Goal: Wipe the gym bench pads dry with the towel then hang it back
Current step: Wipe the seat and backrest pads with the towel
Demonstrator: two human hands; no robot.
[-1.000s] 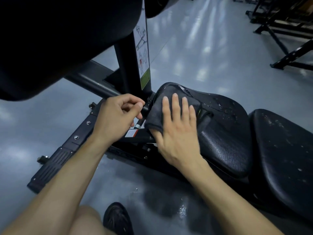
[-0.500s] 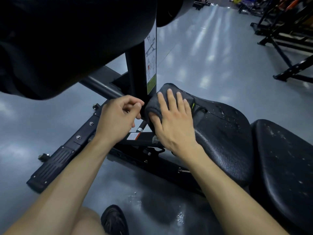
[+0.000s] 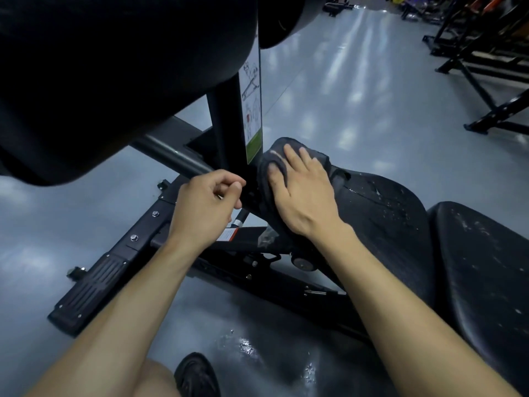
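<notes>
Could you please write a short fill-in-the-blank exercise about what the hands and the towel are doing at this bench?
1. The right hand presses the dark ____ onto the seat pad.
2. The left hand, fingers curled, holds ____.
3. Water droplets show on the seat pad and on the ____ below the bench.

Missing words: towel; nothing; floor

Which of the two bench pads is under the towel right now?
The seat pad nearest the upright post, where the right hand presses the dark towel with flat fingers. The back pad further right lies bare, speckled with droplets.
</notes>
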